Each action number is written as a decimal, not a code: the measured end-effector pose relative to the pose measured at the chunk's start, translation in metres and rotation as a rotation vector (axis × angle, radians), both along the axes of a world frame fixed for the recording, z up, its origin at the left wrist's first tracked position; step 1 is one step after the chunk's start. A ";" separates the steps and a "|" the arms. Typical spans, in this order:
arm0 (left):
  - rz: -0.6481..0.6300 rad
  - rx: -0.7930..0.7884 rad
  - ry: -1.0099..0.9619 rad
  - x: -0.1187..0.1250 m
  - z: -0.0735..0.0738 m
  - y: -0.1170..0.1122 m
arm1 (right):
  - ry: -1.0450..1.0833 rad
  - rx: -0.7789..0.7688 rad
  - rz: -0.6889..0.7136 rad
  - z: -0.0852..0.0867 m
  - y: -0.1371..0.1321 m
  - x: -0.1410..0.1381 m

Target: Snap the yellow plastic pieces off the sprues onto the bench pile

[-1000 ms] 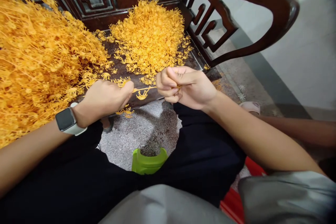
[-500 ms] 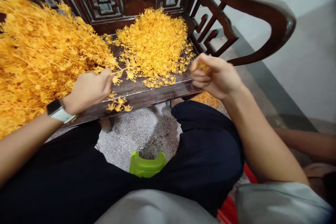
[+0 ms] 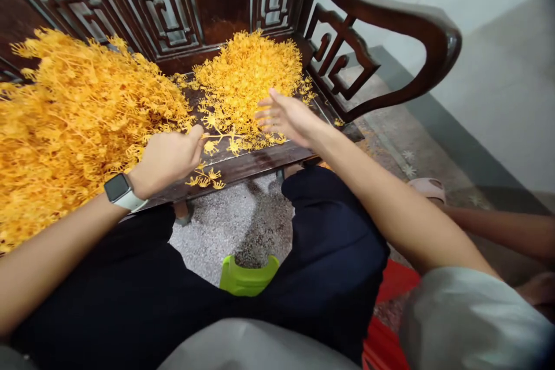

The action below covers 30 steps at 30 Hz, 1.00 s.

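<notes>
My left hand (image 3: 171,159), with a watch on the wrist, is closed around the end of a yellow-orange plastic flower sprig (image 3: 223,136) that points to the right over the bench seat. My right hand (image 3: 289,118) is open, its fingers stretched out at the front right of a mound of small yellow plastic flower pieces (image 3: 247,66); nothing shows in it. On my left lies a larger heap of branched yellow-orange plastic sprigs (image 3: 87,110). Another short sprig (image 3: 207,176) rests at the seat's front edge, just below my left hand.
The dark wooden bench (image 3: 260,159) has a carved back and a curved armrest (image 3: 390,14) at the right. Between my legs is a green plastic stool (image 3: 249,278). Something red (image 3: 381,344) stands by my right thigh. Another person's leg (image 3: 498,225) shows at the right.
My right hand has moved left from near the armrest to the mound, going from a fist around yellowish pieces to open. My left hand has shifted slightly right with its sprig. The view has shifted.
</notes>
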<state>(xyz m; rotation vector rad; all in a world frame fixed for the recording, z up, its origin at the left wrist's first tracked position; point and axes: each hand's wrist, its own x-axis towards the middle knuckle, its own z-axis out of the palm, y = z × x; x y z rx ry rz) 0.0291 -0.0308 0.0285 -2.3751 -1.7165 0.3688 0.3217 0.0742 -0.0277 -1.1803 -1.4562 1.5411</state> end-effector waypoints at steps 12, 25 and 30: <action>-0.043 0.027 -0.016 0.023 0.014 -0.021 | 0.587 -0.329 0.292 0.037 -0.087 -0.065; -0.022 -0.065 -0.011 0.038 0.025 -0.028 | 0.714 -0.360 0.200 0.048 -0.102 -0.063; -0.052 -0.022 -0.002 0.036 0.021 -0.025 | 0.686 -0.365 0.109 0.048 -0.104 -0.063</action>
